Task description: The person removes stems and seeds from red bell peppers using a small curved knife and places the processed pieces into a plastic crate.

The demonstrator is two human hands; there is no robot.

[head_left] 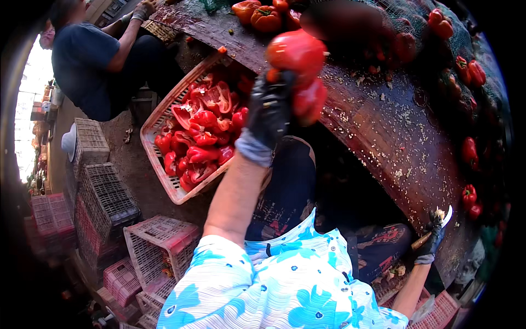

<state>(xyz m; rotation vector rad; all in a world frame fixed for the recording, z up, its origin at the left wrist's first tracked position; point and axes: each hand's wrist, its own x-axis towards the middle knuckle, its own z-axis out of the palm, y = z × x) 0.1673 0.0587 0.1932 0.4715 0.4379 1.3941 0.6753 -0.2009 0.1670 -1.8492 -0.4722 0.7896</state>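
Note:
My left hand, in a black glove with a grey cuff, is raised over the table's edge and closed on a red bell pepper. A second red part hangs right below it; whether it is the same pepper or another, I cannot tell. My right hand, also gloved, is low at the right by the table's edge. Its fingers are closed round a knife with a wooden handle and a short curved blade. A pale seedy lump, like a pepper core, shows at the fingers beside the blade.
A crate of cut red peppers stands left of my left hand. Seeds litter the wooden table. Whole peppers and green netting lie along its far side. Stacked crates fill the left; a person sits beyond.

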